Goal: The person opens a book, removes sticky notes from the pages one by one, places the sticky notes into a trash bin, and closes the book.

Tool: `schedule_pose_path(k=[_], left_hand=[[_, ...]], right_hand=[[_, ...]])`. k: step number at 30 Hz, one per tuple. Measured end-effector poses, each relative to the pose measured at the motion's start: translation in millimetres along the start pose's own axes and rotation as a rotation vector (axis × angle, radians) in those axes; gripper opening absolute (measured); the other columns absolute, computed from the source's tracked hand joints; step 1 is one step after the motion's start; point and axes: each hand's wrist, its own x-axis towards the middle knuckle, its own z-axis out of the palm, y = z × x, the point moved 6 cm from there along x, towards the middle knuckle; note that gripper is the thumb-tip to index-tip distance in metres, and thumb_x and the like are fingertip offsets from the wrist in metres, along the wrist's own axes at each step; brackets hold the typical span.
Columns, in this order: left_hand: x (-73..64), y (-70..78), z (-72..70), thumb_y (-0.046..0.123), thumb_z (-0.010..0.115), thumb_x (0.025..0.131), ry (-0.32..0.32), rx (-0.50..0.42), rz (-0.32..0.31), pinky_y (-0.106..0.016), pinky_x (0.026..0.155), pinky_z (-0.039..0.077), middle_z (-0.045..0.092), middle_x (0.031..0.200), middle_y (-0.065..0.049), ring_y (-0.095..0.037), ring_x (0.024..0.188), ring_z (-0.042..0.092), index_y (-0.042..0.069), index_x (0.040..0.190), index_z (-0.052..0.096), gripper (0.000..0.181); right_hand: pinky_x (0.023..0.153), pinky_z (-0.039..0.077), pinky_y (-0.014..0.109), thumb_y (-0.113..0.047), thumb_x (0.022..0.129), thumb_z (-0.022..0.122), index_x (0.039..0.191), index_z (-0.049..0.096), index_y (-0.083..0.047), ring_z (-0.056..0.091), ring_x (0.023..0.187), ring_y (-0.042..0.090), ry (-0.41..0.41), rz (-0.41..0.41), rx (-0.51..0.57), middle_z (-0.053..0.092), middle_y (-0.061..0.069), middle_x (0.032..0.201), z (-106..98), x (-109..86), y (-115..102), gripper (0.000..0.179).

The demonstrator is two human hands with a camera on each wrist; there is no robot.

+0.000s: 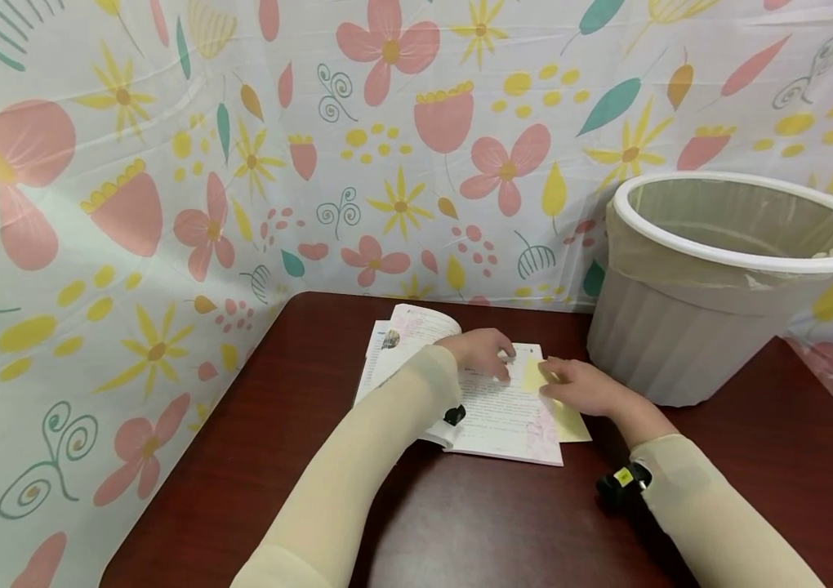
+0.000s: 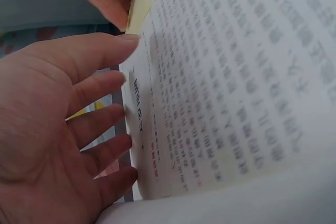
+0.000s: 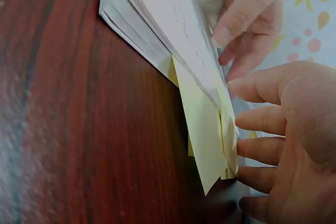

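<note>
An open book [image 1: 493, 420] with printed pages lies on the table, its left pages curling up. Yellow paper [image 1: 571, 423] sticks out past the right page's edge, and a yellow strip also shows on top of that page near its upper right corner. My left hand [image 1: 484, 354] is over the upper part of the right page, fingers spread and loosely bent, tips at the page's top edge in the left wrist view. My right hand [image 1: 584, 385] is at the book's right side. Its fingertips [image 3: 244, 119] are at the yellow paper's edge, fingers fairly straight; firm contact is hard to tell.
A grey waste bin [image 1: 670, 343] with a white rim and a liner bag stands on the table to the right of the book. Behind the dark red-brown table [image 1: 475, 523] hangs a flower-patterned cloth [image 1: 402, 237], which also runs along the left side.
</note>
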Motion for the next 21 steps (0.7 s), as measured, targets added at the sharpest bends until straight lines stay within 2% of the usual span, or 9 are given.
schedule_pose_path(k=[4,9,17,21], left_hand=[[-0.9,0.7,1.7,0.034,0.082,0.085,-0.009,0.043,-0.010,-0.030,0.111,0.045,0.059,0.145,0.011,-0.010,0.136,0.053,0.029,0.134,0.067,0.052],[0.0,-0.6,3.3,0.034,0.082,0.085,-0.018,0.049,-0.022,-0.030,0.114,0.043,0.058,0.147,0.012,-0.010,0.139,0.051,0.031,0.137,0.066,0.055],[2.8,-0.2,7.5,0.037,0.082,0.085,-0.050,0.053,-0.042,-0.029,0.118,0.040,0.054,0.153,0.013,-0.010,0.144,0.048,0.033,0.142,0.063,0.061],[2.0,1.0,7.5,0.038,0.081,0.085,-0.047,0.064,-0.037,-0.029,0.118,0.040,0.054,0.153,0.013,-0.009,0.144,0.047,0.034,0.143,0.062,0.061]], right_hand=[[0.109,0.043,0.064,-0.026,0.101,0.062,0.144,0.054,0.007,0.051,0.136,0.050,0.039,0.023,0.012,0.055,0.032,0.145,-4.3,0.2,2.5,0.055],[0.108,0.044,0.064,-0.022,0.101,0.059,0.141,0.058,0.008,0.052,0.135,0.049,0.090,0.047,0.007,0.058,0.031,0.143,-9.0,0.0,4.8,0.049],[0.102,0.049,0.061,-0.015,0.101,0.057,0.136,0.062,0.008,0.057,0.129,0.047,0.156,0.036,-0.023,0.062,0.030,0.139,-11.1,1.9,4.5,0.043],[0.100,0.050,0.061,-0.010,0.097,0.058,0.131,0.066,0.009,0.061,0.123,0.047,0.218,0.013,-0.072,0.066,0.030,0.132,-13.3,2.4,3.2,0.040]])
